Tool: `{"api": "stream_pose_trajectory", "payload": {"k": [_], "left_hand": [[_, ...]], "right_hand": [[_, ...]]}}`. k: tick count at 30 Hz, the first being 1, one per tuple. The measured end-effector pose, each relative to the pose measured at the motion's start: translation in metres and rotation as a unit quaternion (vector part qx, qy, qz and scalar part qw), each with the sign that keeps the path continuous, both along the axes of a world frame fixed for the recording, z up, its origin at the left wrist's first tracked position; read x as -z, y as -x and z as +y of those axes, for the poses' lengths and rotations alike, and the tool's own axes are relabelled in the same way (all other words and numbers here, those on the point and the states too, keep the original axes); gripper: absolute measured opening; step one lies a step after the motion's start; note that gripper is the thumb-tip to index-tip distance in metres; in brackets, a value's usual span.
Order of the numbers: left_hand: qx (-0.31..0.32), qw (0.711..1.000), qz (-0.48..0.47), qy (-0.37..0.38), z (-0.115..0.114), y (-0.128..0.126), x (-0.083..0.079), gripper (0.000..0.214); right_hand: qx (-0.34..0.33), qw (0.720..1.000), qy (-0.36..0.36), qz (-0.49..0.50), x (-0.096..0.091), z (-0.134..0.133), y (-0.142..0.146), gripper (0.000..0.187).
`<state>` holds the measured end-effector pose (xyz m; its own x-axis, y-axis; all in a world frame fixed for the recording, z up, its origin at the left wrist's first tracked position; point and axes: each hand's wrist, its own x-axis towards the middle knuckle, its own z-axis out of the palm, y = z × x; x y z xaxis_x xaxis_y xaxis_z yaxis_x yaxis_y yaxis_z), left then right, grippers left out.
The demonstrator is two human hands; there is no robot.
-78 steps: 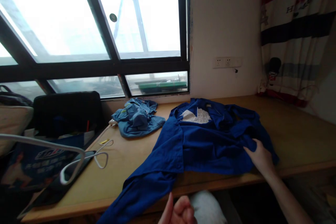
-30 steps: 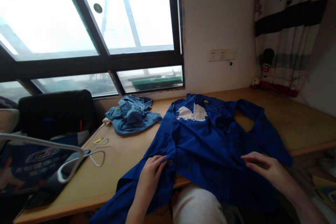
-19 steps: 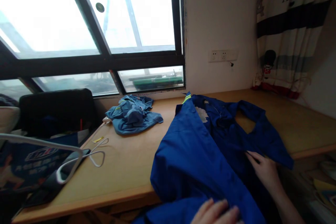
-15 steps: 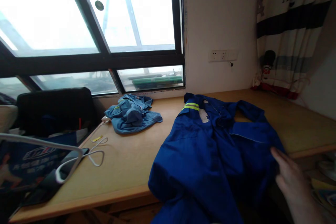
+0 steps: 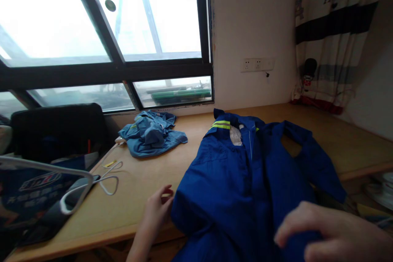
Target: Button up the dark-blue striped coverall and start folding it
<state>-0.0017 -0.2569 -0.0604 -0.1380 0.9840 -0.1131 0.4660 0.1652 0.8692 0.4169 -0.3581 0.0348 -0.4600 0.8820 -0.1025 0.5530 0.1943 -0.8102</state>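
A dark blue work jacket [image 5: 227, 180] lies front up on the table, hanging over its front edge. It has a yellow-green reflective stripe near one shoulder, and a pale lining shows at the collar. Close against the jacket's left edge is my left hand [image 5: 161, 204], its fingers loosely bent and apart; whether they touch the cloth I cannot tell. Over the lower right of the jacket hovers my right hand [image 5: 328, 229], blurred, with thumb and fingers apart and nothing between them. The jacket's right sleeve [image 5: 325, 168] stretches out across the table edge.
A crumpled lighter blue garment [image 5: 153, 135] lies at the back left of the wooden table [image 5: 135, 180]. A white cable [image 5: 112, 186] loops near the left edge, beside a black chair [image 5: 61, 131]. Behind stand a window, wall sockets [image 5: 257, 64] and a patterned curtain [image 5: 331, 49].
My left hand has come into view at the jacket's left edge. My right hand has let go of the jacket's right side and moved lower and left. The jacket's right front and sleeve now lie spread wider.
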Motion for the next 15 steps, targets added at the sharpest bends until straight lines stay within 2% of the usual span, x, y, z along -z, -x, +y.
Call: {"api": "stream_pose_trajectory", "payload": {"k": [1, 3, 5, 7, 9, 11, 12, 13, 15], "left_hand": [[0.028, 0.999, -0.035, 0.006, 0.001, -0.009, 0.001, 0.043], [0.073, 0.993, -0.094, 0.006, -0.001, -0.034, -0.001, 0.052], [0.122, 0.985, -0.119, -0.007, -0.009, -0.064, -0.01, 0.063], [0.211, 0.972, -0.101, -0.021, -0.02, -0.092, -0.023, 0.072], [0.351, 0.934, -0.058, -0.042, -0.031, -0.112, -0.038, 0.072], [0.464, 0.884, -0.034, -0.047, -0.035, -0.124, -0.05, 0.062], [0.489, 0.87, -0.042, -0.034, -0.033, -0.127, -0.053, 0.055], [0.488, 0.87, -0.066, -0.015, -0.027, -0.128, -0.054, 0.049], [0.416, 0.899, -0.138, 0.012, -0.008, -0.126, -0.049, 0.043]], "right_hand": [[0.011, 1.0, 0.016, 0.006, -0.004, 0.013, 0.014, 0.04], [0.092, 0.995, 0.003, 0.026, 0.004, 0.042, 0.04, 0.043], [0.209, 0.974, -0.087, -0.011, 0.03, 0.07, 0.063, 0.05], [0.268, 0.945, -0.163, -0.094, 0.065, 0.091, 0.079, 0.055], [0.292, 0.922, -0.203, -0.156, 0.094, 0.105, 0.089, 0.048], [0.313, 0.907, -0.226, -0.168, 0.111, 0.112, 0.09, 0.032], [0.325, 0.904, -0.233, -0.149, 0.115, 0.113, 0.088, 0.024], [0.343, 0.902, -0.238, -0.113, 0.117, 0.114, 0.083, 0.018], [0.398, 0.887, -0.233, -0.002, 0.118, 0.113, 0.07, 0.016]]}}
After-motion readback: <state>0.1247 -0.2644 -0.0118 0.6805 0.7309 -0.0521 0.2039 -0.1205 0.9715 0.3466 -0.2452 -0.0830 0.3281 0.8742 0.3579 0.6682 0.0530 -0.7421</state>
